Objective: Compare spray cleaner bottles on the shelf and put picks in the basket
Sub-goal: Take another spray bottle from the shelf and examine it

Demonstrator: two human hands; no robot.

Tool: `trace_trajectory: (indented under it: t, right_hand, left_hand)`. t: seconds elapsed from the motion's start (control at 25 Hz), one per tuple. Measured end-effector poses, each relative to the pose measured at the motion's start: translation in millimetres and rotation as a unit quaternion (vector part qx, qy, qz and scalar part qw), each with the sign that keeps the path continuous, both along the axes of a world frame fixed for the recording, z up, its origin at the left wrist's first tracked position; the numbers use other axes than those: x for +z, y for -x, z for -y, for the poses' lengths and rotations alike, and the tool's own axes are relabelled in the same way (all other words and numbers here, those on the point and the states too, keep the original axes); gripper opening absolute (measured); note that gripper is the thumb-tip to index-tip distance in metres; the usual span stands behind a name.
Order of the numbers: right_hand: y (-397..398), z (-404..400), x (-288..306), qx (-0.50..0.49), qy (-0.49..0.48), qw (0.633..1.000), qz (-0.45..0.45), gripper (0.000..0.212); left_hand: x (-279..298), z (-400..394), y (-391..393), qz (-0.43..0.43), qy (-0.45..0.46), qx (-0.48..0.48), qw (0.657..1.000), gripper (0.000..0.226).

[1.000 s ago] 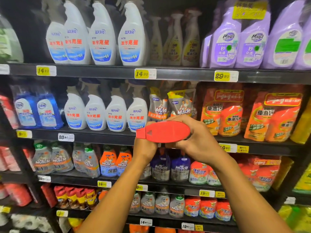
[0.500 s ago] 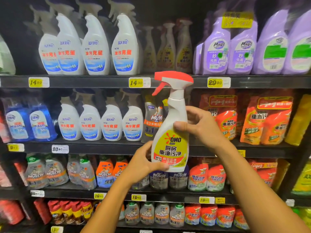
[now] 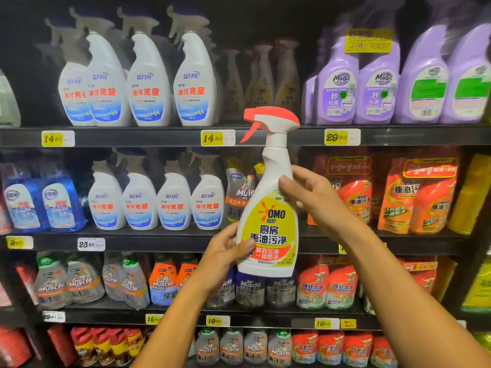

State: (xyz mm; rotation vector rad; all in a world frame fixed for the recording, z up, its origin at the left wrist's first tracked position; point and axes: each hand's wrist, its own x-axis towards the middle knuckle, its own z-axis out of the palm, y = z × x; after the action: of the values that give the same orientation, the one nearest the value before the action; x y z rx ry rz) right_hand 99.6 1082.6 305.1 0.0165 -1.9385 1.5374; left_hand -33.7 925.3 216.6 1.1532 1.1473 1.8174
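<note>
I hold a white OMO spray bottle (image 3: 268, 221) with a red trigger head and a yellow label upright in front of the shelves, label facing me. My left hand (image 3: 225, 251) grips its lower left side, thumb across the label. Higher up, my right hand (image 3: 310, 195) holds the bottle's shoulder from the right, thumb on the front. More dim OMO bottles (image 3: 263, 81) stand far back on the top shelf. No basket is in view.
White spray bottles with red lettering (image 3: 148, 83) fill the top shelf left, purple Magic bottles (image 3: 358, 83) the right. Below are blue bottles (image 3: 42, 203), orange refill pouches (image 3: 414, 197) and Mr Muscle bottles (image 3: 79, 282). Yellow price tags (image 3: 216, 138) line the shelf edges.
A second ago the bottle pointed its red head toward me, its body hidden. It has been tipped upright with the label facing me, and both hands have shifted onto its sides.
</note>
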Motion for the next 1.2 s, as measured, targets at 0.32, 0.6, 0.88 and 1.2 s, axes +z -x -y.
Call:
trace_trajectory:
  t: [0.32, 0.6, 0.88, 1.2]
  right_hand:
    - [19, -23, 14, -0.025, 0.099, 0.993, 0.055, 0.024]
    - [21, -12, 59, 0.010, 0.181, 0.983, 0.012, 0.037]
    - [7, 12, 97, 0.012, 0.231, 0.973, -0.001, 0.021]
    - [10, 14, 104, 0.021, 0.165, 0.986, -0.015, 0.033]
  left_hand:
    - [52, -4, -16, 0.035, 0.073, 0.005, 0.997, 0.042]
    - [114, 8, -36, -0.016, 0.002, 0.047, 0.999, 0.040]
    - [152, 15, -42, -0.068, -0.036, 0.054, 0.996, 0.015]
    - [149, 13, -34, -0.098, -0.029, 0.025, 0.994, 0.021]
